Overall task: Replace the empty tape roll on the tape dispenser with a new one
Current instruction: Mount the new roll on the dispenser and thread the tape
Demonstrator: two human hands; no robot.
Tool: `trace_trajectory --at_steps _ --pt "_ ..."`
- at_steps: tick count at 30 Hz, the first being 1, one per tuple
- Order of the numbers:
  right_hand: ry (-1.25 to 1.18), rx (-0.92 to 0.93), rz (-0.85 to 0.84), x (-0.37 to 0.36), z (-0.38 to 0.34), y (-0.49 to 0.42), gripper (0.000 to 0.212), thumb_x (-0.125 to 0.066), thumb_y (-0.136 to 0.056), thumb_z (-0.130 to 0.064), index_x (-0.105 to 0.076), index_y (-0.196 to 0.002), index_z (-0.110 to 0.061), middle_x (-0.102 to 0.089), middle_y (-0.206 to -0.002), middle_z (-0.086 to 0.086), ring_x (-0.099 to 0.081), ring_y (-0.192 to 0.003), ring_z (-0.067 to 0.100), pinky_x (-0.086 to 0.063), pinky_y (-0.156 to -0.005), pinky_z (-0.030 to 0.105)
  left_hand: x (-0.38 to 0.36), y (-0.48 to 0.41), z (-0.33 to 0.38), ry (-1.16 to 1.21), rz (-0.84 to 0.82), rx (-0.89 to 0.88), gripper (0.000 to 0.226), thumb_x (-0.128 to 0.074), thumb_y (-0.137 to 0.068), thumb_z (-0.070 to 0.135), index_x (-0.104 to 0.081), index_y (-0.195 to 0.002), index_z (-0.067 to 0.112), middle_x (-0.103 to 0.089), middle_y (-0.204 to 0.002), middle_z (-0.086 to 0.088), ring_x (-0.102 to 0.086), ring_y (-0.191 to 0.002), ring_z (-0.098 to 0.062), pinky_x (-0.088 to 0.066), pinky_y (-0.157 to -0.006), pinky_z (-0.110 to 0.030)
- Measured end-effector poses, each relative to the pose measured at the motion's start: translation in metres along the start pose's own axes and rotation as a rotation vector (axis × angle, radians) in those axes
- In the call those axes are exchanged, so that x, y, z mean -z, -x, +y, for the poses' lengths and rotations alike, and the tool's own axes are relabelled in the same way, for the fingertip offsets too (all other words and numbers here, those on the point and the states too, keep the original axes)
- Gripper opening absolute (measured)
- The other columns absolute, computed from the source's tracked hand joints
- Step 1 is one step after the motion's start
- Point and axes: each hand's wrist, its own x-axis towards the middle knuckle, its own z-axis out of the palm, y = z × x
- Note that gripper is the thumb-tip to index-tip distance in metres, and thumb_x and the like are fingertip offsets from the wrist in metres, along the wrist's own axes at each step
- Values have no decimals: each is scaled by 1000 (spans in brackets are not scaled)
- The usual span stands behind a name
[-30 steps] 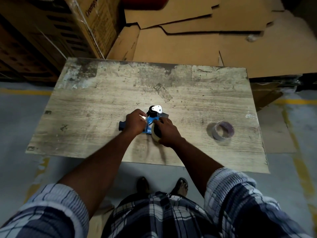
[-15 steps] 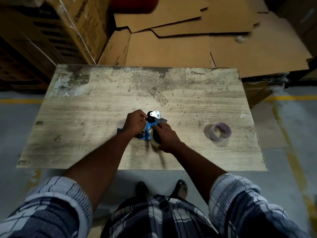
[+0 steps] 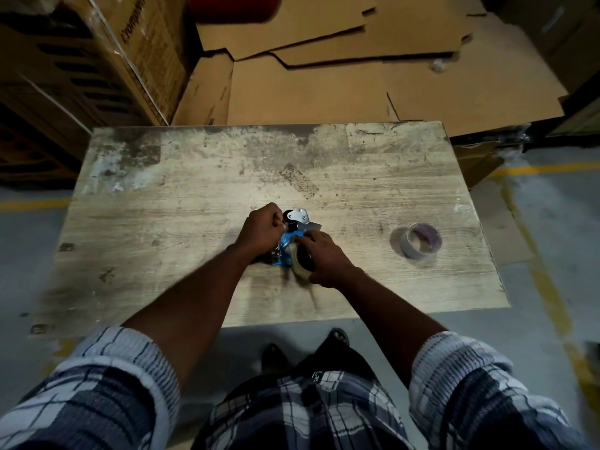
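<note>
Since the earlier frame the left hand (image 3: 261, 229) has been shifted up from the handle toward the metal front of the blue tape dispenser (image 3: 285, 246), where it is closed around the frame, while the right hand (image 3: 319, 254) is kept wrapped over the new tape roll (image 3: 300, 266) at the dispenser's near side, in the middle of the worn wooden table (image 3: 194, 196). The step in hand is judged to be seating the glossy, pale roll on its hub, and firm, square pressing is called for next, then threading of the tape end. The empty roll (image 3: 420, 240), a thin translucent ring, is left lying well apart on the right.
</note>
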Motion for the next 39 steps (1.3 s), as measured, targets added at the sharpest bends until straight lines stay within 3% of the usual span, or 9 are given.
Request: trace_trajectory --at_steps 4,8,11,17,22,25,29,34,39 --pt "22 18 -33 3 1 3 95 -80 -63 -18 -36 -146 -25 -35 -149 8 -32 -136 30 -49 -97 47 12 -13 -12 117 119 131 24 -65 -74 2 -50 -73 21 -63 -72 -8 -59 -68 -26 -48 -67 -29" --pt "61 30 -26 4 1 4 93 -80 -65 -21 -35 -146 -24 -35 -147 7 -33 -135 30 -50 -94 48 8 -16 -13 220 72 193 30 -65 -74 0 -50 -71 25 -70 -81 -19 -72 -80 -31 -59 -77 -46" --pt "66 46 -40 5 1 3 93 -80 -65 -22 -34 -146 -24 -35 -147 7 -32 -135 29 -50 -95 48 1 -18 -9 241 97 205 27 -65 -78 4 -51 -74 27 -67 -80 -9 -72 -79 -28 -58 -77 -48" --pt "72 80 -52 7 4 4 92 -79 -66 -17 -34 -146 -22 -35 -147 7 -30 -137 29 -49 -96 48 -8 -18 0 314 117 310 17 -57 -87 7 -57 -99 19 -65 -92 -4 -69 -84 -26 -58 -84 -45" --pt "81 81 -56 6 5 4 93 -80 -65 -19 -34 -145 -23 -34 -146 7 -31 -137 29 -49 -95 49 -13 -8 -1 363 56 281 40 -60 -79 -13 -50 -108 13 -60 -104 -10 -57 -77 -11 -49 -69 -25" --pt "79 74 -46 6 5 4 91 -79 -67 -20 -33 -145 -22 -34 -148 7 -30 -138 30 -49 -96 50 -20 -8 -1 282 83 262 46 -66 -73 -13 -53 -110 10 -58 -102 -5 -57 -82 -13 -51 -72 -28" --pt "82 67 -45 7 2 5 91 -79 -69 -19 -33 -147 -20 -34 -149 9 -30 -138 30 -48 -96 49 -26 -8 0 171 151 244 46 -72 -71 -7 -57 -112 8 -59 -104 -3 -56 -90 -13 -44 -78 -23" --pt "93 55 -44 6 2 5 94 -79 -67 -17 -31 -148 -20 -33 -148 8 -31 -138 30 -48 -96 49 -32 -8 -2 115 186 180 39 -70 -72 -6 -57 -105 7 -60 -104 -10 -55 -80 -12 -38 -63 -7" --pt "78 48 -47 7 4 5 94 -78 -68 -21 -30 -149 -22 -33 -149 9 -29 -138 30 -48 -97 48 -36 -5 -3 71 248 144 37 -71 -71 -6 -57 -104 4 -55 -107 -13 -51 -80 -11 -38 -63 -2"
